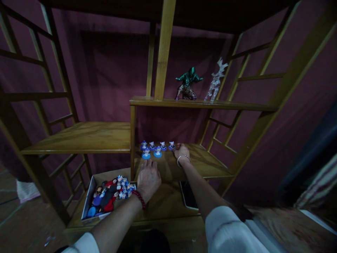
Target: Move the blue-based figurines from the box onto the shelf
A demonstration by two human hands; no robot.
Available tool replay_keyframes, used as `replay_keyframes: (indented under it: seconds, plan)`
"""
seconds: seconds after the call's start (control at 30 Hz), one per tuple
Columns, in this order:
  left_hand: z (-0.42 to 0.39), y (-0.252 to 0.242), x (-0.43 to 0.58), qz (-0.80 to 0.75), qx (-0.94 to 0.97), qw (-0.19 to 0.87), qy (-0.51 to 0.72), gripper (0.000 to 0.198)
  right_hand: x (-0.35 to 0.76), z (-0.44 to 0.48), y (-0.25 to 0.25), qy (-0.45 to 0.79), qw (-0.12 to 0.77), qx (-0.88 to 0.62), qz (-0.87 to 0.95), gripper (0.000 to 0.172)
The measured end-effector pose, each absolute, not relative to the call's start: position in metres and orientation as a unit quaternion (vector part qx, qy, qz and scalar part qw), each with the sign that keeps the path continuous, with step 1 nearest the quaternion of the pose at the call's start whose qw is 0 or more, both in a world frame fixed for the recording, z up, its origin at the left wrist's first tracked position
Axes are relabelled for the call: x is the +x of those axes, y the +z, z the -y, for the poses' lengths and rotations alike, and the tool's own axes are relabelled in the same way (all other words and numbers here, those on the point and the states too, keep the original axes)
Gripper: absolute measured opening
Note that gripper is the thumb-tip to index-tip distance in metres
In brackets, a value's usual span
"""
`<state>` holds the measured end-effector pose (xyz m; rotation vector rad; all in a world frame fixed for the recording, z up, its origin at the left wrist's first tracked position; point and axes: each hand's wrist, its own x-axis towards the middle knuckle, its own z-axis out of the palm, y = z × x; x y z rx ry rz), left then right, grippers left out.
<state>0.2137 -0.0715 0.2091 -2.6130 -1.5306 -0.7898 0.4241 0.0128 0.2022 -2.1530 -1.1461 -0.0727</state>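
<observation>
Right hand (pixel 181 151) beside figurines (pixel 157 152), left hand (pixel 148 178) — resting

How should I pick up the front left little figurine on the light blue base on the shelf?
Probably pinch the small upright figurine on its light blue disc base by the body, above the base, coming from the front and above; its neighbour stands close on the right and a row of four behind.
</observation>
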Motion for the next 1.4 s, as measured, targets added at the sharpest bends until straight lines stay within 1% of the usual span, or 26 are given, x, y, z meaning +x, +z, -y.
replay_keyframes:
  seconds: [0.17,0.27,0.37,0.57,0.83,1.2,1.4]
  plan:
    - [0.073,0.21,0.213,0.486,-0.835,0.012,-0.257,0.018,0.418,-0.004,0.208,0.002,0.382,-0.798,0.467,0.019]
    - [0.073,0.211,0.213,0.488,-0.834,0.015,-0.258,0.018,0.408,-0.002,0.212,0.026,0.392,-0.776,0.494,0.014]
    - [0.073,0.211,0.213,0.486,-0.837,0.008,-0.252,0.019,0.399,-0.002,0.212,0.036,0.39,-0.765,0.511,0.016]
    - [0.074,0.212,0.213,0.49,-0.837,0.008,-0.244,0.02,0.388,-0.009,0.208,0.048,0.383,-0.769,0.509,0.028]
    - [0.072,0.211,0.213,0.482,-0.839,0.013,-0.252,0.019,0.386,-0.019,0.206,0.03,0.338,-0.769,0.542,0.037]
    - [0.07,0.211,0.214,0.477,-0.843,0.008,-0.247,0.018,0.384,-0.026,0.206,-0.008,0.253,-0.778,0.575,0.034]
    - [0.07,0.209,0.214,0.478,-0.842,0.014,-0.249,0.019,0.383,-0.026,0.208,-0.009,0.239,-0.785,0.572,0.035]
